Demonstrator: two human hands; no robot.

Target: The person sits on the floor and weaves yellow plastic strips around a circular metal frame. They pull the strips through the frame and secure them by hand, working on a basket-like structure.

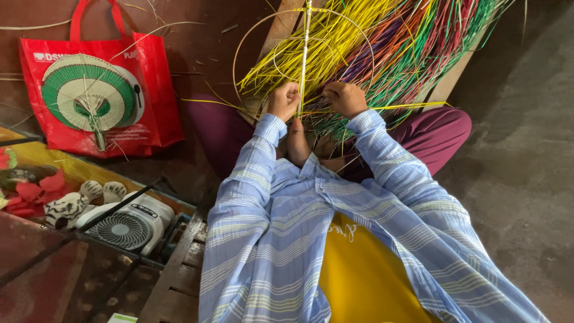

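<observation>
My left hand (283,100) is closed around a pale upright stick (305,54) that runs through thin round wire hoops (251,36). My right hand (345,98) grips a bunch of thin strips close beside that stick. Many long coloured strips (388,42), yellow, green, purple, orange and pink, fan upward and to the right from my hands. A single yellow strip (412,107) sticks out sideways to the right. My striped blue sleeves and a yellow shirt fill the lower frame. My bare foot (297,143) rests just under the hands.
A red shopping bag (149,90) leans at the left with a finished green and cream woven fan (89,96) on it. A small white electric fan (128,227) lies at the lower left near patterned cloth toys (66,209). A grey floor (526,155) lies right.
</observation>
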